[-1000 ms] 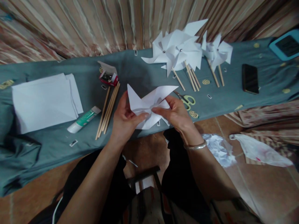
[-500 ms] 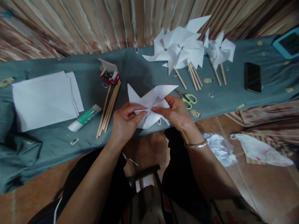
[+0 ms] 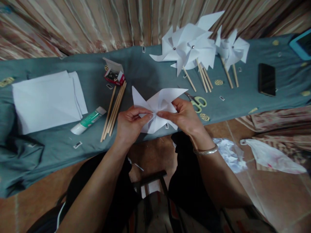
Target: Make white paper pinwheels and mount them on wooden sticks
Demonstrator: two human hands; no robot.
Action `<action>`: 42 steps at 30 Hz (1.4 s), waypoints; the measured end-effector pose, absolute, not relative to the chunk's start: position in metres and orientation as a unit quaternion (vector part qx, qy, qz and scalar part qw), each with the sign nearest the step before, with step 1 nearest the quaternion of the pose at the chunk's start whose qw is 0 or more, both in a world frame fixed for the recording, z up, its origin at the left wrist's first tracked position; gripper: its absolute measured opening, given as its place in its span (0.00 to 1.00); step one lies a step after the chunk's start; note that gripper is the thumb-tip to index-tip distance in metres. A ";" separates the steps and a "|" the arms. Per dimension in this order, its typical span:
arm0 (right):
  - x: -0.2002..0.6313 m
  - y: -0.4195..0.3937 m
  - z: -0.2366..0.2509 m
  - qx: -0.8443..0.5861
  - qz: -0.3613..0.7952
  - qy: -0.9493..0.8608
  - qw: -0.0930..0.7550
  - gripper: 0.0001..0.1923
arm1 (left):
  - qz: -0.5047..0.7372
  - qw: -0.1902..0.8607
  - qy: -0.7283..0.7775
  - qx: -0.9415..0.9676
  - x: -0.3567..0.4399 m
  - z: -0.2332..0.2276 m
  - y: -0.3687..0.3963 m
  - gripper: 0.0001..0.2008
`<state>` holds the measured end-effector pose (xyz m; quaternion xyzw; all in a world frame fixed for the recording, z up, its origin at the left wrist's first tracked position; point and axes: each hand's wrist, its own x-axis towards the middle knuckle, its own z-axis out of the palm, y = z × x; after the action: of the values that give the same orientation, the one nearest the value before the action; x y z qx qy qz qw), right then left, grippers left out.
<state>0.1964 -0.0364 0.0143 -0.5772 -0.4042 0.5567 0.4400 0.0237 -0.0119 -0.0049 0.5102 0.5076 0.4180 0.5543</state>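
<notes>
At the centre of the frame both hands meet on a half-folded paper pinwheel (image 3: pixel 157 106), held just above the near edge of the tabletop (image 3: pixel 145 74), which is draped in grey-green cloth. The left hand (image 3: pixel 130 124) comes in from the lower left and the right hand (image 3: pixel 186 118) from the lower right; the fingers of each are closed in a pinch on the paper, their tips nearly touching at the pinwheel's middle, where the folded points gather. The sheet spreads up and away from the fingers, one point aiming to the upper left, a longer one to the upper right, so its long axis runs roughly left to right. Neither hand is clearly nearer the centre. Left of the hands lie a bundle of wooden sticks (image 3: pixel 114 110) pointing toward the upper right, a green-and-white glue tube (image 3: pixel 88 120) and a stack of white paper sheets (image 3: pixel 46 100). Above the sticks a small red box (image 3: pixel 114 76) stands with its flap up; small metallic pieces show inside, too small to name. Right of the hands lie yellow-handled scissors (image 3: pixel 198 102), with finished pinwheels (image 3: pixel 191 48) above them.
</notes>
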 end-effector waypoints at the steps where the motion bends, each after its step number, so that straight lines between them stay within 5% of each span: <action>1: 0.196 -0.036 0.014 -0.578 0.555 -0.408 0.438 0.19 | 0.415 0.551 0.511 0.512 0.024 -0.005 -0.012 0.06; 19: 0.190 -0.037 0.012 -0.591 0.538 -0.397 0.452 0.18 | 0.420 0.521 0.510 0.541 0.024 -0.004 -0.015 0.08; 26: 0.190 -0.036 0.010 -0.587 0.530 -0.390 0.472 0.21 | 0.501 0.539 0.485 0.473 0.029 0.001 -0.013 0.39; 32: 0.191 -0.037 0.014 -0.570 0.543 -0.400 0.470 0.21 | 0.408 0.649 0.501 0.402 0.028 -0.001 -0.016 0.20; 42: 0.191 -0.038 0.016 -0.566 0.542 -0.425 0.453 0.20 | 0.399 0.600 0.544 0.431 0.028 -0.003 -0.017 0.13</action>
<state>0.1908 -0.0380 0.0159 -0.5662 -0.4249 0.5416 0.4533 0.0277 -0.0175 -0.0031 0.4305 0.5437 0.3992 0.5997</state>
